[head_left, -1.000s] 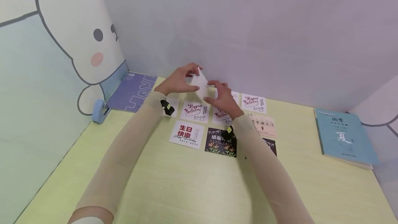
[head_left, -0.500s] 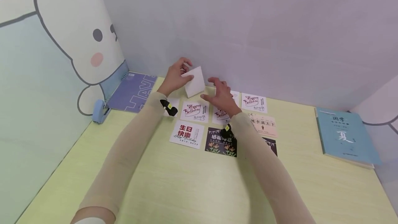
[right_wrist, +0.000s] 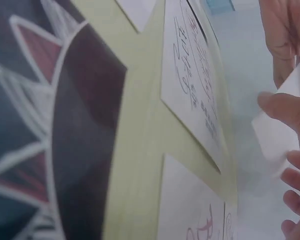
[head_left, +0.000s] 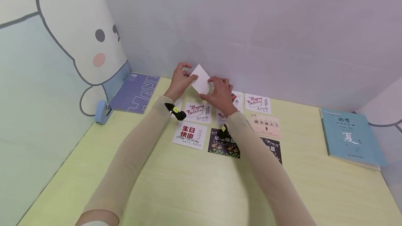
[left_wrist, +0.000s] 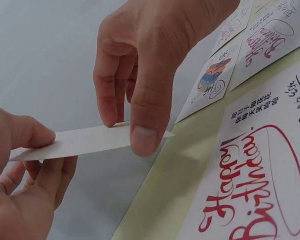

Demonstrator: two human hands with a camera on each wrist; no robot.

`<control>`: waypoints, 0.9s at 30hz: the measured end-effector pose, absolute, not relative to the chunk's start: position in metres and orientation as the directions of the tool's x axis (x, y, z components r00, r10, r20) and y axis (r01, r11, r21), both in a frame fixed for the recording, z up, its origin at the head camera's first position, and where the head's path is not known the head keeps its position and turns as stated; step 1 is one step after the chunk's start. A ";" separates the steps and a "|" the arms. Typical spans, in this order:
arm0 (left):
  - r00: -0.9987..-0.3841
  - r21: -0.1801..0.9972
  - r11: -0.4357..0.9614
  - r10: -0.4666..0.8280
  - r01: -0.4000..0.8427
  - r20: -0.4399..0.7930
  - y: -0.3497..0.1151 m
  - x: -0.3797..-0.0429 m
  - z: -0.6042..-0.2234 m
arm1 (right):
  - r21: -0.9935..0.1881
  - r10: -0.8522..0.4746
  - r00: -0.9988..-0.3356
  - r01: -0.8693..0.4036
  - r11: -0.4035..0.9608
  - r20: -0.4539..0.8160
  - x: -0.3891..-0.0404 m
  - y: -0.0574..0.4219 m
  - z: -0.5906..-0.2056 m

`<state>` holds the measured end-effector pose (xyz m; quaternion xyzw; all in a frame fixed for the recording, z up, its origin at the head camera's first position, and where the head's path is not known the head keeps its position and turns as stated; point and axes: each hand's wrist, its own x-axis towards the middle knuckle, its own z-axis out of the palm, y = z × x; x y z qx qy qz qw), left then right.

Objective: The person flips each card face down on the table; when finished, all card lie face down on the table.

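A square card, its blank white face showing (head_left: 201, 80), is raised above the back of the table, with one corner pointing up. My left hand (head_left: 180, 83) pinches its left side, thumb on the near face and fingers behind, as the left wrist view also shows (left_wrist: 25, 180). From the right, my right hand (head_left: 221, 95) holds the card by its edges between thumb and fingers. Below the hands lie white cards with red "Happy Birthday" lettering (head_left: 198, 113). A cartoon-printed card (left_wrist: 212, 80) lies beyond them in the left wrist view.
Nearer rows hold a red-lettered card (head_left: 189, 135), black flower cards (head_left: 223, 145) and a peach card (head_left: 266, 126). A purple notebook (head_left: 135, 91) and blue stapler (head_left: 102, 112) sit left. A blue book (head_left: 351, 138) lies right. A pale wall (head_left: 282, 37) rises behind the table.
The card has turned so that a corner points up. My right hand, apart from it half a second ago, has moved slightly left and now holds its right side.
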<state>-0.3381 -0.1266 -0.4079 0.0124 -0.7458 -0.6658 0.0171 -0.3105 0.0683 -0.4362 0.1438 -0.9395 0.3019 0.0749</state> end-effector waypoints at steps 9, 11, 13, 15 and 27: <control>-0.996 0.760 0.645 0.073 0.080 0.042 -0.142 -0.329 -0.417 | -0.422 -0.373 -0.927 -0.357 0.833 0.048 -0.323 0.074 -0.426; -0.995 0.673 0.734 0.092 0.089 0.031 -0.142 -0.327 -0.421 | -0.403 -0.398 -0.917 -0.374 0.836 0.025 -0.325 0.075 -0.426; -0.994 0.607 0.789 0.111 0.096 0.012 -0.140 -0.327 -0.425 | -0.384 -0.418 -0.908 -0.388 0.838 0.005 -0.327 0.077 -0.426; -0.992 0.559 0.822 0.128 0.109 0.006 -0.138 -0.327 -0.427 | -0.374 -0.433 -0.901 -0.397 0.838 -0.014 -0.327 0.077 -0.427; -0.981 0.416 0.890 0.190 0.187 0.035 -0.135 -0.320 -0.425 | -0.367 -0.445 -0.896 -0.416 0.832 0.005 -0.322 0.083 -0.432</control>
